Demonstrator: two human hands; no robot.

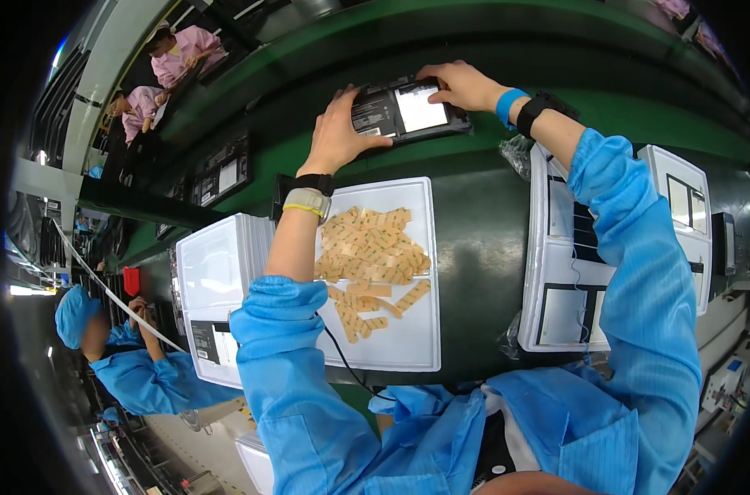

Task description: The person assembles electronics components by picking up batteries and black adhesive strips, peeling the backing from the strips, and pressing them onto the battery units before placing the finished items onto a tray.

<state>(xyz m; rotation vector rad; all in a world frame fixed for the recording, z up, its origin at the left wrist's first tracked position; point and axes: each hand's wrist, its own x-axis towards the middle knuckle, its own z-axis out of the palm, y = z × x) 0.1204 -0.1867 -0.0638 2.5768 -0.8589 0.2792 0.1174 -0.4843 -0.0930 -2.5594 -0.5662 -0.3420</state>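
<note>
A flat black electronic device point(377, 113) lies on the dark green line at the far side, with a printed black panel on its left and a bright white panel on its right. My left hand point(335, 136) grips its left end, thumb along the near edge. At the right end, my right hand point(466, 87) is closed around the far corner, thumb beside the white panel. Nearer to me, a white tray point(420, 330) holds a loose heap of tan adhesive pieces point(371, 247) with green marks.
Stacked white trays point(214, 247) stand left of the heap. More white trays point(536, 272) with black-framed panels sit under my right arm, crumpled clear plastic point(517, 155) beside them. Similar devices point(222, 177) lie farther left. A co-worker in blue point(148, 379) works at left; people in pink point(185, 56) sit beyond.
</note>
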